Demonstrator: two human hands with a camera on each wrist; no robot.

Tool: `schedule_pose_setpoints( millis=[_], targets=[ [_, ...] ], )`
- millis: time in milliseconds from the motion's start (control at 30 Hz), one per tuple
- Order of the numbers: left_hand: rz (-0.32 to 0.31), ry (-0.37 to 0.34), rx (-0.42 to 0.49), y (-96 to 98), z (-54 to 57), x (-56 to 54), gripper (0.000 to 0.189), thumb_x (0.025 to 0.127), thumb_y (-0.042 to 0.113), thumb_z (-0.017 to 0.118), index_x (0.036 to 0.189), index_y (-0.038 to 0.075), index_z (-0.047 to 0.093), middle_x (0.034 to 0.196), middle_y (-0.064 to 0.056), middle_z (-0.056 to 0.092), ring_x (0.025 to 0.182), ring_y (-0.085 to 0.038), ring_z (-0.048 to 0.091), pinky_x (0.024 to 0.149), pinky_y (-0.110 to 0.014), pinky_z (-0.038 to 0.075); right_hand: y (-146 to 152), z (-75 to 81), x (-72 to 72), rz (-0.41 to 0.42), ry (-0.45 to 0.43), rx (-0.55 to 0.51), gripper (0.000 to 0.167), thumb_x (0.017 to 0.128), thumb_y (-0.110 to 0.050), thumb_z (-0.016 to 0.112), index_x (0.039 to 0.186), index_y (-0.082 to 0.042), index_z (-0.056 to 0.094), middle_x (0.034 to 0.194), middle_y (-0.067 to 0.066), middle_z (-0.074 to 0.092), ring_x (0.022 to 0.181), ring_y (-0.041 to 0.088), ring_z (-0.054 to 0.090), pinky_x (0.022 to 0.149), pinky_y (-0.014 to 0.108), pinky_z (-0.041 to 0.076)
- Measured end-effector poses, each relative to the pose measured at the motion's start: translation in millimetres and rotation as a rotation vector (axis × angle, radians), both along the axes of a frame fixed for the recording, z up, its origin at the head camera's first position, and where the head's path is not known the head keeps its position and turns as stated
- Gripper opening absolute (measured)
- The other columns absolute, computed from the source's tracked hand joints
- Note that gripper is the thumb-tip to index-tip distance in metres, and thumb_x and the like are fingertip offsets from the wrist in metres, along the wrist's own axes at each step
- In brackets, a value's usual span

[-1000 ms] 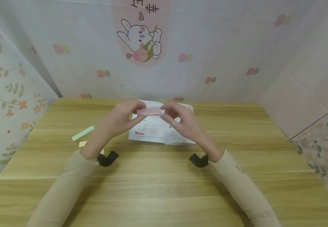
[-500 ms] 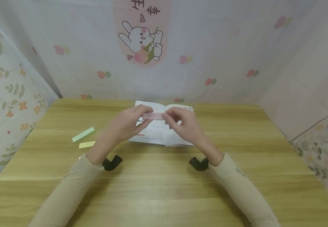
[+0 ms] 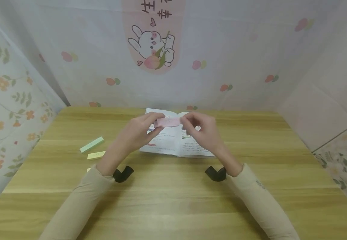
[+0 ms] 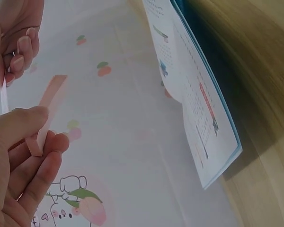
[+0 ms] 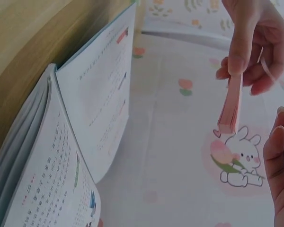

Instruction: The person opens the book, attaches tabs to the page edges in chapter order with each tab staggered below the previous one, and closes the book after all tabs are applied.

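Observation:
My left hand (image 3: pixel 138 130) pinches one end of a pad of pink sticky notes (image 4: pixel 53 94) between thumb and fingers, above an open book (image 3: pixel 164 143). A thin pink sticky note (image 3: pixel 170 122) stretches from the pad to my right hand (image 3: pixel 202 130), whose thumb and forefinger pinch its far end. In the left wrist view this strip stands apart from the pad's free end. The right wrist view shows the pad's layered edge, with the strip curving beside the left fingers.
On the wooden table (image 3: pixel 167 203), left of the book, lie a green sticky-note pad (image 3: pixel 91 145) and a yellow one (image 3: pixel 96 155). Another pale yellow piece (image 3: pixel 88 169) is partly hidden by the left sleeve. A printed curtain (image 3: pixel 221 50) hangs behind the table.
Both hands have shifted slightly right and lower over the book with the pink pad. The left forearm has uncovered the yellow pad. The pink strip now shows stretched out to the right fingertips.

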State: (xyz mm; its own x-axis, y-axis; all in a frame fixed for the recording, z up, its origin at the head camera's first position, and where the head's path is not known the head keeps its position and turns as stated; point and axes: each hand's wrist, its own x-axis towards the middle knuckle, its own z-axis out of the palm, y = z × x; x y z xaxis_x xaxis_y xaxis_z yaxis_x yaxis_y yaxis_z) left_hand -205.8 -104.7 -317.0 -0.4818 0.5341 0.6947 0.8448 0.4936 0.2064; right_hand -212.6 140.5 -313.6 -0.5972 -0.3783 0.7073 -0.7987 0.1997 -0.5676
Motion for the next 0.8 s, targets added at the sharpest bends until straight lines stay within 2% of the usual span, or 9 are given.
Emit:
schedule_pose_setpoints(
  millis=[133,300,400,633,800],
  targets=[
    [0.013,-0.006,0.026,2.3,-1.4,-0.7,0.038,0.088,0.003,0.077,0.123,-0.004,0.063,0.098,-0.011,0.069,0.074,-0.021,0.060,0.062,-0.031,0.052,5.1,1.5,-2.3,-0.008,-0.028,-0.034,0.005,0.093,0.005,0.065,0.091,0.004,0.069,0.070,0.004,0.064,0.053,0.013,0.055,0.053,0.022,0.049],
    [0.021,-0.023,0.043,7.2,-1.2,-4.4,0.049,0.090,0.004,0.075,0.134,-0.007,0.058,0.101,-0.013,0.068,0.082,-0.024,0.063,0.068,-0.033,0.053,13.4,4.3,-7.5,-0.020,-0.056,-0.077,0.006,0.093,0.005,0.064,0.090,0.009,0.068,0.070,0.011,0.064,0.054,0.014,0.053,0.053,0.021,0.049],
    [0.028,-0.054,0.052,10.3,-2.0,-7.0,0.047,0.091,0.004,0.074,0.134,-0.007,0.058,0.103,-0.013,0.069,0.087,-0.025,0.065,0.074,-0.035,0.055,19.1,7.3,-9.9,-0.045,-0.064,-0.096,0.007,0.093,0.006,0.064,0.089,0.011,0.067,0.068,0.014,0.063,0.054,0.014,0.054,0.053,0.020,0.049],
    [0.070,-0.136,0.043,23.9,-7.0,-14.4,0.035,0.096,0.007,0.069,0.127,-0.006,0.063,0.113,-0.016,0.066,0.091,-0.026,0.064,0.076,-0.034,0.055,33.9,15.8,-14.7,-0.099,-0.056,-0.108,0.009,0.095,0.005,0.064,0.088,0.011,0.067,0.068,0.019,0.062,0.055,0.013,0.054,0.051,0.019,0.047],
    [0.049,-0.189,0.067,38.7,-12.2,-20.4,0.027,0.097,0.007,0.068,0.121,-0.004,0.066,0.113,-0.014,0.064,0.092,-0.025,0.063,0.077,-0.034,0.054,46.8,23.9,-17.7,-0.135,-0.066,-0.140,0.011,0.094,0.006,0.064,0.087,0.014,0.065,0.069,0.020,0.061,0.054,0.012,0.053,0.050,0.020,0.046]
  ],
)
